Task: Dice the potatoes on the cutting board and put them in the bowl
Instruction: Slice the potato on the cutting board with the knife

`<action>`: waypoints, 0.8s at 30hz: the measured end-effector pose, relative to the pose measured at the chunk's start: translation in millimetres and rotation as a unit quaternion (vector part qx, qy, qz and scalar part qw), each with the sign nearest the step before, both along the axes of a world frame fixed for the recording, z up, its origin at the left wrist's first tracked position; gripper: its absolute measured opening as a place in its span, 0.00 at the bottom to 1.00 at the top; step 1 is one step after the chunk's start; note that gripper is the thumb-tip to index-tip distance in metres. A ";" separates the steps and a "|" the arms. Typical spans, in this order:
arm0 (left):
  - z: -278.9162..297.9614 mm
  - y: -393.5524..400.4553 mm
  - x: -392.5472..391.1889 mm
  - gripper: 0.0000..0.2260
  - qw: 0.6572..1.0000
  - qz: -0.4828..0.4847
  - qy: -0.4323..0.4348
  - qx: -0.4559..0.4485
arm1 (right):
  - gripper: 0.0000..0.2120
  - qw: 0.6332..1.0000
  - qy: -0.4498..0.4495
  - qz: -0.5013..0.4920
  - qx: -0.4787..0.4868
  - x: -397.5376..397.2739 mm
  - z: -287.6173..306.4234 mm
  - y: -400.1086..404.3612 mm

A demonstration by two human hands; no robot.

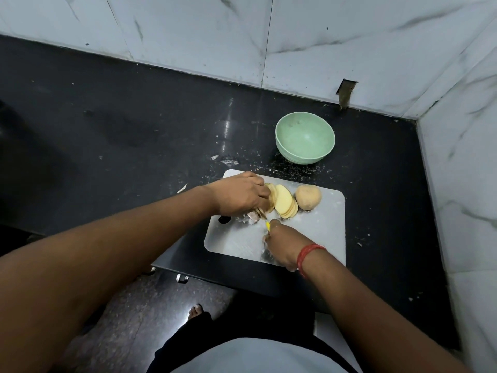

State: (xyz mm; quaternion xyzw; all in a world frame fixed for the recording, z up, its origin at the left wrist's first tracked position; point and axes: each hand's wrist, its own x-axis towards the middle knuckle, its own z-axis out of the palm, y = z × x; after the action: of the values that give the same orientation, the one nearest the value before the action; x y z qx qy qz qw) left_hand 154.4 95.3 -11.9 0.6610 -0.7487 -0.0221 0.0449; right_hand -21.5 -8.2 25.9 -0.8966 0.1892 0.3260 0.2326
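Nearest the body, the right hand (282,242), with a red thread band (309,255) at the wrist, is curled round the yellow handle of a small knife (267,224); the blade is mostly hidden, so its exact line is probably toward the far left, under the other hand. Just beyond, the left hand (239,196) has its fingers bent down and clamped on the uncut end of a potato. The fanned pale-yellow potato slices (283,201) lie touching its fingertips on their right, long axis running near to far on the grey rectangular cutting board (317,232). A whole unpeeled brown potato (308,197) sits just right of them. Farther off, on the black counter (134,135), stands the pale green bowl (305,137), with nothing in it.
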 end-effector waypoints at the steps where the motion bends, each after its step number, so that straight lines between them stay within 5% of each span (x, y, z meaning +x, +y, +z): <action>1: -1.7 1.1 0.1 0.11 1.000 0.005 0.011 -0.001 | 0.03 1.000 -0.018 -0.015 0.003 1.5 -2.1 1.1; 13: -1.0 -3.0 3.5 0.10 1.000 0.019 -0.012 0.016 | 0.19 1.000 -0.011 0.017 -0.011 -4.4 -6.1 -7.6; 24: 0.6 -2.9 1.5 0.10 0.999 0.026 -0.011 0.027 | 0.14 0.999 0.008 0.027 -0.021 -16.4 -9.1 -23.1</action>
State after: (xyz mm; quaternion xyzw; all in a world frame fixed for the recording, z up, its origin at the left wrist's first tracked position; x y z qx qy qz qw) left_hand 156.0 92.4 -11.3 0.6815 -0.7308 -0.0338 0.0188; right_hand -38.0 -31.2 16.8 -0.9034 0.1736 0.3354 0.2029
